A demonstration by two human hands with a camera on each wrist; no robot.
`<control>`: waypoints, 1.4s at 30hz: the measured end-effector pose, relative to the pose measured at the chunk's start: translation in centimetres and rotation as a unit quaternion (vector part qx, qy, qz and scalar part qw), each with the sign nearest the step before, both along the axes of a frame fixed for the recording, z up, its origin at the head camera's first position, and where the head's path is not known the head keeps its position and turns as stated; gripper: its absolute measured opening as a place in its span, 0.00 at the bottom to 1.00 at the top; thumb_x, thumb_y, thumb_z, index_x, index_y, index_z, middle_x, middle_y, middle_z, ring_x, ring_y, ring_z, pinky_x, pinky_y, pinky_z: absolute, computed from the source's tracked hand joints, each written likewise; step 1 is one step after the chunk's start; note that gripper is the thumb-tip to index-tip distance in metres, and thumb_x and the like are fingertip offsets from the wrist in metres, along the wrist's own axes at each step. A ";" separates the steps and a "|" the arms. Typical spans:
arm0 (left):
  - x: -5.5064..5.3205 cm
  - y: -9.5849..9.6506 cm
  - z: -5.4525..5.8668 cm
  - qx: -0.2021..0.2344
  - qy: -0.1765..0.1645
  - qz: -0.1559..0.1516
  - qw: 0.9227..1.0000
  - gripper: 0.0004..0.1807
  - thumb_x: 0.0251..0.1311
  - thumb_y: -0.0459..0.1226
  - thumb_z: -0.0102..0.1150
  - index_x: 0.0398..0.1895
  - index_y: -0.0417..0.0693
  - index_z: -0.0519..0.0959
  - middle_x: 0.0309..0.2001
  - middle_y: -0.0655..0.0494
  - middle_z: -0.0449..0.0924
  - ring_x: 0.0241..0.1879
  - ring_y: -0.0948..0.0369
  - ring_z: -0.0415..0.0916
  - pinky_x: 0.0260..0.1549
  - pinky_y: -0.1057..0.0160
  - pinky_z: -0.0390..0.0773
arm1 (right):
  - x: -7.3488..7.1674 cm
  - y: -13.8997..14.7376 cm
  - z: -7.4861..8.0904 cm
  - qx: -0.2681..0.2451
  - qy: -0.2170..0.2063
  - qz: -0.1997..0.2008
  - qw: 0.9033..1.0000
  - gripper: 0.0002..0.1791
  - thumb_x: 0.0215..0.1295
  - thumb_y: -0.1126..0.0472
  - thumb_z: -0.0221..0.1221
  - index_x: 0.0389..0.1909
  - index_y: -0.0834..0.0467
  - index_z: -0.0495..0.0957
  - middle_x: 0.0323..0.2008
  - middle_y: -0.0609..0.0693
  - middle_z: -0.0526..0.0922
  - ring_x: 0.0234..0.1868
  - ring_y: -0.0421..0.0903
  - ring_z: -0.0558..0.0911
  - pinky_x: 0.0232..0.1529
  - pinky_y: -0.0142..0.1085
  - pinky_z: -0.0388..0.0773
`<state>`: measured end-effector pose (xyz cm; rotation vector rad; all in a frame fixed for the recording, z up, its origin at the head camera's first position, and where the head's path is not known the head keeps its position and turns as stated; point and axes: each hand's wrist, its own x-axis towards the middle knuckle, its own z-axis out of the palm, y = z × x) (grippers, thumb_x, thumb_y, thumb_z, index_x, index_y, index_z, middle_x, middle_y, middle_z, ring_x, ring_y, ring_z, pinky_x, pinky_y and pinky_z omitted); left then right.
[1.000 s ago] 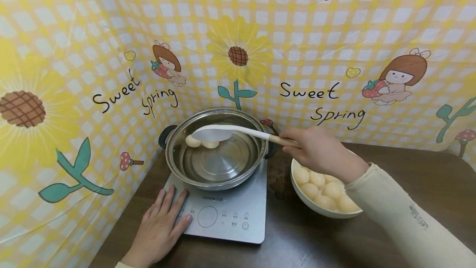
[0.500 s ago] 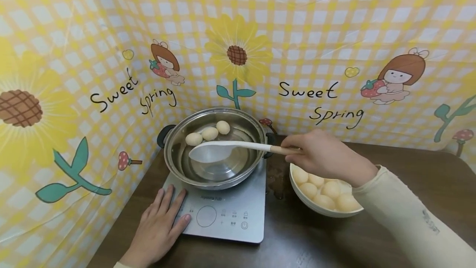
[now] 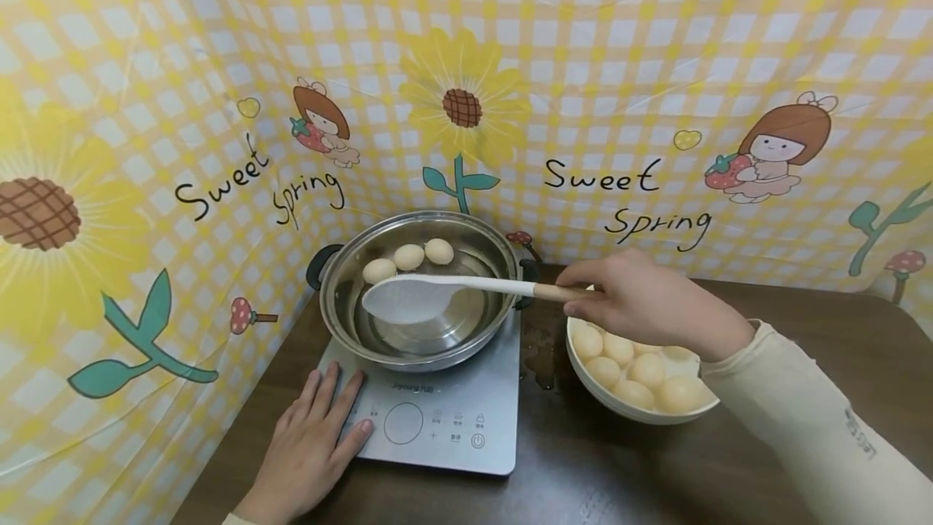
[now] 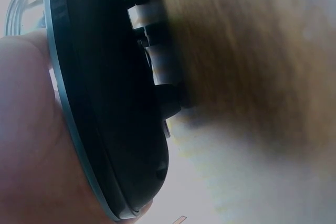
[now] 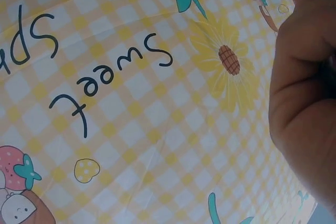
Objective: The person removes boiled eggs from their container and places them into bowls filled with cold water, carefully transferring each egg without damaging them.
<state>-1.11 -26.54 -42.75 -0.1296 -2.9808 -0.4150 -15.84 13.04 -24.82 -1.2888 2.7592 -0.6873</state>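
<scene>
My right hand [image 3: 649,298] grips the wooden handle of a white ladle [image 3: 411,300] whose head is inside the steel pot [image 3: 337,321]. Three pale eggs [image 3: 410,258] lie in water along the pot's back left, just behind the ladle's head. My left hand [image 3: 309,444] rests with straight, spread fingers on the left front edge of the silver induction cooker [image 3: 445,460] beneath the pot. In the left wrist view, the cooker's dark underside [image 4: 110,87] shows beside that hand. Only the back of the curled hand [image 5: 310,77] shows in the right wrist view; the ladle is mostly hidden there.
A white bowl [image 3: 619,411] of several pale eggs [image 3: 649,371] stands right of the cooker, partly under my right forearm. Water drops [image 3: 541,359] wet the brown table [image 3: 583,468] between them. A yellow checked cloth [image 3: 568,87] covers the walls close behind the pot.
The ladle's head has come down and towards me in the pot, away from the eggs. A third egg, hidden earlier, shows. My left hand stays on the cooker.
</scene>
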 end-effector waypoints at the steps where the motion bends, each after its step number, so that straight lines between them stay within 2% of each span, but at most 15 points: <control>1: 0.0 0.0 0.0 -0.001 0.000 0.000 1.000 0.35 0.75 0.55 0.50 0.77 0.48 0.63 0.78 0.35 0.49 0.75 0.33 0.45 0.60 0.27 0.56 | -0.1 -0.1 0.0 -0.005 0.006 -0.007 1.000 0.08 0.69 0.59 0.65 0.47 0.53 0.86 0.23 0.38 0.78 0.16 0.35 0.68 0.18 0.34 0.69; 7: 0.0 0.0 -0.3 -0.004 0.003 -0.002 1.000 0.35 0.75 0.55 0.50 0.77 0.48 0.63 0.78 0.35 0.48 0.74 0.32 0.45 0.60 0.26 0.56 | -0.6 -0.8 -0.6 -0.022 0.072 -0.054 0.996 0.09 0.68 0.60 0.66 0.47 0.53 0.85 0.24 0.41 0.79 0.17 0.39 0.68 0.19 0.37 0.68; 10: 0.2 0.1 -0.5 0.001 0.001 -0.002 1.000 0.35 0.74 0.56 0.50 0.77 0.48 0.63 0.78 0.35 0.49 0.74 0.32 0.45 0.60 0.26 0.56 | -0.9 -1.4 -1.3 -0.021 0.089 -0.067 0.994 0.10 0.67 0.60 0.67 0.48 0.53 0.85 0.26 0.43 0.80 0.18 0.40 0.68 0.19 0.37 0.67; 15: 0.6 -0.1 -0.8 0.004 -0.007 0.004 1.000 0.36 0.74 0.57 0.50 0.77 0.47 0.64 0.78 0.35 0.49 0.74 0.33 0.46 0.60 0.26 0.56 | -1.3 -2.6 -2.7 -0.010 0.082 -0.062 0.995 0.09 0.67 0.61 0.67 0.46 0.54 0.83 0.25 0.43 0.80 0.15 0.39 0.68 0.16 0.35 0.66; 19: 0.7 -0.1 -0.8 0.010 -0.009 0.007 1.000 0.37 0.74 0.58 0.49 0.77 0.48 0.63 0.78 0.36 0.48 0.75 0.34 0.44 0.61 0.27 0.55 | -1.4 -3.0 -3.3 -0.008 0.098 -0.044 0.994 0.10 0.65 0.61 0.68 0.46 0.55 0.84 0.25 0.42 0.81 0.15 0.38 0.68 0.16 0.35 0.67; 22: 0.6 -0.1 -0.7 0.016 -0.016 0.010 1.000 0.37 0.75 0.58 0.48 0.78 0.49 0.62 0.79 0.37 0.47 0.75 0.34 0.42 0.62 0.28 0.53 | -1.4 -3.0 -3.3 -0.002 0.114 -0.030 0.993 0.09 0.64 0.61 0.69 0.44 0.54 0.84 0.25 0.41 0.82 0.17 0.38 0.69 0.18 0.36 0.68; 29: 0.4 -0.1 -0.4 0.010 0.000 0.006 1.000 0.36 0.74 0.57 0.50 0.78 0.49 0.63 0.78 0.37 0.48 0.75 0.35 0.43 0.61 0.28 0.55 | -1.7 -2.6 -2.0 -0.023 0.083 -0.047 0.995 0.08 0.67 0.62 0.67 0.46 0.55 0.84 0.24 0.42 0.78 0.18 0.40 0.69 0.20 0.36 0.68; 34: 0.2 -0.2 -0.4 -0.001 0.016 0.000 1.000 0.35 0.74 0.55 0.52 0.77 0.48 0.64 0.78 0.36 0.50 0.75 0.34 0.45 0.61 0.29 0.56 | -2.1 -2.9 -1.8 -0.040 0.133 -0.058 0.989 0.08 0.67 0.62 0.67 0.45 0.55 0.83 0.24 0.45 0.78 0.19 0.42 0.71 0.20 0.39 0.69; 38: 0.0 -0.2 -0.4 -0.006 0.018 -0.001 1.000 0.35 0.73 0.55 0.52 0.77 0.48 0.64 0.78 0.36 0.50 0.75 0.34 0.45 0.61 0.29 0.56 | -2.5 -3.5 -2.5 -0.042 0.176 -0.064 0.981 0.06 0.65 0.62 0.68 0.41 0.53 0.82 0.23 0.45 0.78 0.17 0.44 0.70 0.17 0.40 0.68; 42: 0.1 -0.1 -0.3 -0.004 0.012 0.001 1.000 0.35 0.74 0.55 0.52 0.77 0.48 0.64 0.78 0.36 0.50 0.75 0.33 0.45 0.61 0.28 0.56 | -2.8 -4.2 -3.4 -0.038 0.216 -0.048 0.974 0.07 0.63 0.62 0.69 0.35 0.54 0.79 0.19 0.45 0.75 0.14 0.43 0.68 0.13 0.40 0.65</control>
